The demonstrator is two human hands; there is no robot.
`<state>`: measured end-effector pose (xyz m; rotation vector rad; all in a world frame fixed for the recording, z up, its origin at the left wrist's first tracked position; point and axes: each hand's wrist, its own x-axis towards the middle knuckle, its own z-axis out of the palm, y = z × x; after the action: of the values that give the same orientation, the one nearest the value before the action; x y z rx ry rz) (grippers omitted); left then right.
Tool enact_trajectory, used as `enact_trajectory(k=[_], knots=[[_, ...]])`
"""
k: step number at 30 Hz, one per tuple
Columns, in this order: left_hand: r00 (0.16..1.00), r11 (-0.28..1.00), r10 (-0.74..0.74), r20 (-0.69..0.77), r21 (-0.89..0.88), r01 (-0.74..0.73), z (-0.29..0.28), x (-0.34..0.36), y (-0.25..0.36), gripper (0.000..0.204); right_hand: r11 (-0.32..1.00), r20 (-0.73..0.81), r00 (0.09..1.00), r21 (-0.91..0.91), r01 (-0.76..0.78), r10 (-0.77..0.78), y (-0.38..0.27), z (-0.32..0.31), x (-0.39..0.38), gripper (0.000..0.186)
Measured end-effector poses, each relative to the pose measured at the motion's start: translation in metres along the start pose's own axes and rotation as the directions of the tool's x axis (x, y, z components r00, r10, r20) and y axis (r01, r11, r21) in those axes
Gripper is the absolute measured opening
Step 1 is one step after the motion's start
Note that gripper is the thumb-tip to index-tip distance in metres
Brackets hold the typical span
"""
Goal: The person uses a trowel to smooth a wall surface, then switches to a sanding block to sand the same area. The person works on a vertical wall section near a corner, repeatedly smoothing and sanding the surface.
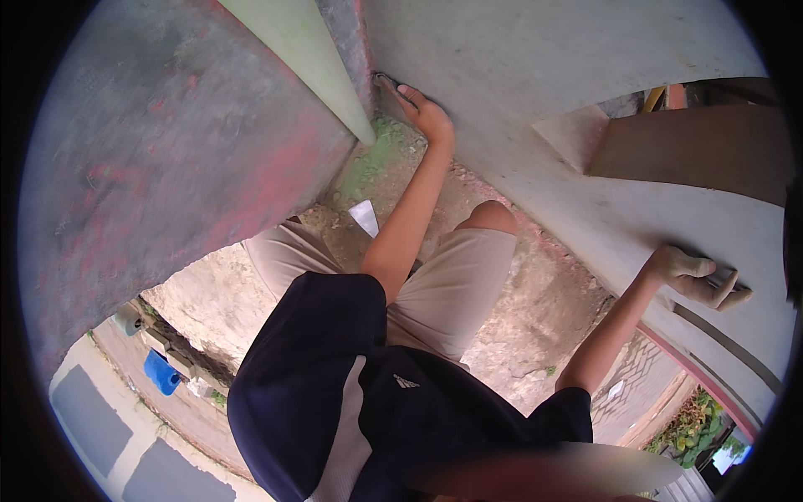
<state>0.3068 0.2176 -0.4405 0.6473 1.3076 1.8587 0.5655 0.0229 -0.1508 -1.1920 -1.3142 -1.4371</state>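
Observation:
My left hand [428, 119] reaches up to the inner corner where two walls meet. Its fingers close on a thin, dark flat piece [386, 82], pressed against the pale wall; its kind cannot be made out. My right hand [693, 274] rests against the same pale wall [535, 75] farther right, its fingers bent but apart, with nothing visible in them. Left of my left forearm, a small white flat piece [364, 217] shows low between my knees.
A rough grey wall with red patches [167, 151] rises at left, beside a pale green pipe [309, 58]. An opening with a brown ledge [686, 151] cuts the pale wall. Dusty ground [535, 309] lies below; a blue container [161, 373] stands at lower left.

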Motion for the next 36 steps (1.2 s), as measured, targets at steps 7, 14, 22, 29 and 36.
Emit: enact_trajectory(k=[7, 14, 22, 29, 36], knots=[[0.945, 0.932, 0.276, 0.174, 0.190, -0.307, 0.013, -0.048, 0.024, 0.074, 0.999, -0.001, 0.999, -0.026, 0.037, -0.037, 0.000, 0.000, 0.000, 0.048], [0.833, 0.810, -0.545, 0.093, -0.200, 0.552, -0.018, -0.018, 0.011, 0.082, 1.000, -0.019, 1.000, 0.016, 0.019, -0.019, -0.007, 0.001, 0.000, 0.045], [0.492, 0.553, 0.732, 0.471, 0.012, -0.833, 0.060, -0.031, 0.124, 0.067, 0.990, 0.042, 0.998, -0.130, 0.053, -0.048, 0.001, -0.004, -0.001, 0.035], [0.735, 0.774, 0.404, 0.545, 0.224, -0.592, -0.031, -0.053, -0.022, 0.069, 0.993, 0.051, 0.997, -0.097, 0.059, -0.055, 0.008, -0.007, -0.005, 0.035], [0.968, 0.982, -0.155, 0.200, 0.139, 0.129, -0.028, -0.028, -0.011, 0.082, 0.998, -0.010, 0.998, -0.021, 0.061, -0.062, 0.005, -0.003, -0.005, 0.033]])
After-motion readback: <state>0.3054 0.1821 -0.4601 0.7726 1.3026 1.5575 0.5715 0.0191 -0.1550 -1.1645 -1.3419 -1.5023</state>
